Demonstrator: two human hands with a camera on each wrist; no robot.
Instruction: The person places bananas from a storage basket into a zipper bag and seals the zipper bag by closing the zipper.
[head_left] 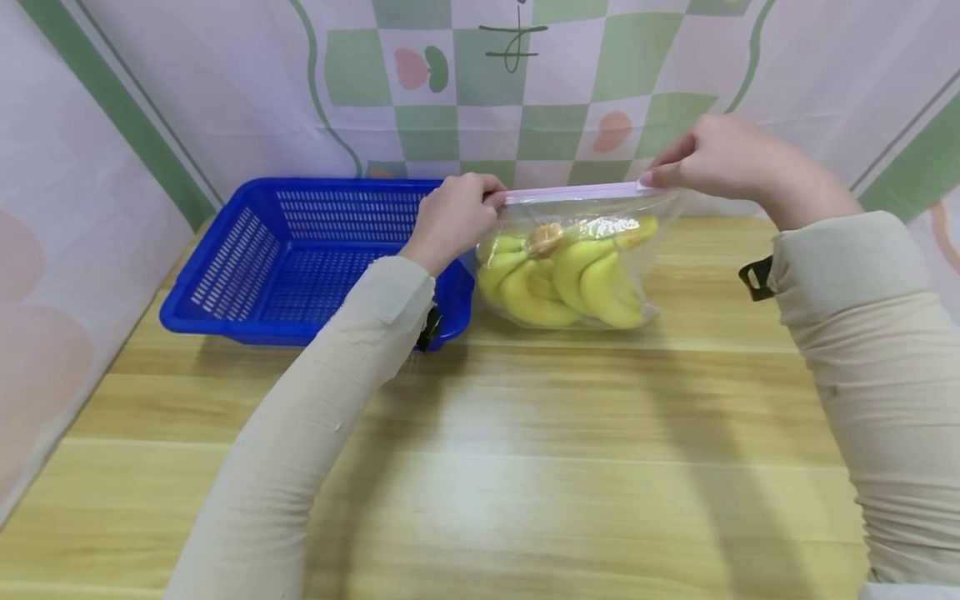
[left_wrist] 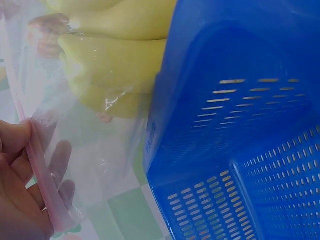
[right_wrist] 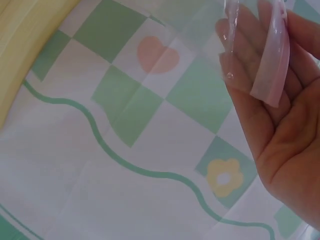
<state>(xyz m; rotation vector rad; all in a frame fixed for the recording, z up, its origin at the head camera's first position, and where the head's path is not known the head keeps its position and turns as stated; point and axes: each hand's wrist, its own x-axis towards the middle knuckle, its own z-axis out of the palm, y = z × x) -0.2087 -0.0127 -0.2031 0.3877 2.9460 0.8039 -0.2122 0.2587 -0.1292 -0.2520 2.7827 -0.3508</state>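
Observation:
A clear zip bag [head_left: 525, 218] with a pink zip strip stands upright on the table, with yellow bananas [head_left: 536, 296] inside. At the strip's left end, my left hand [head_left: 457, 215] pinches the bag. My right hand [head_left: 720, 162] pinches the strip near its right end between thumb and fingers. In the left wrist view, the thumb of the left hand [left_wrist: 20, 172] lies on the near side of the strip, with fingers showing through the plastic behind it. The right wrist view has the right hand [right_wrist: 285, 120] around the strip's end, the plastic lying over its fingers.
A blue perforated basket [head_left: 300, 333] stands on the wooden table [head_left: 480, 467], left of the bag and partly behind the left forearm. Behind them hangs a cloth [head_left: 555, 75] with green and white checks. Another pale cloth [head_left: 60, 208] borders the left side.

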